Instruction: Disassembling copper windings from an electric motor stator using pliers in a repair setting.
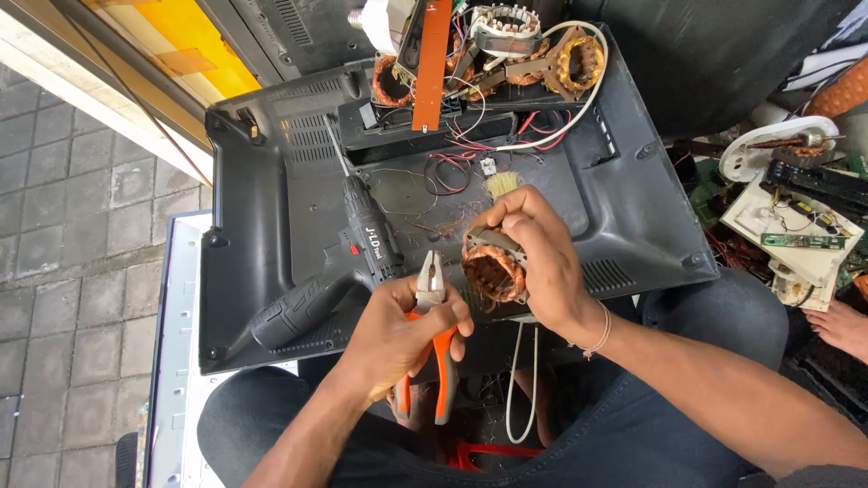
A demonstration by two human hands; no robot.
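Observation:
My left hand [398, 334] grips pliers [434, 339] with orange and grey handles, jaws pointing up toward a motor stator. My right hand [533, 248] holds that stator [493, 271], a metal ring wound with copper wire, just right of the plier jaws. Both hands hover over the near edge of a black plastic back cover [298, 181] lying flat like a tray across my lap.
A black cordless drill [344, 262] lies on the cover left of my hands. More copper-wound stators [574, 59], an orange strip [432, 63] and loose wires [452, 167] sit at its far end. Circuit boards [800, 239] and another person's hand [841, 325] are at right.

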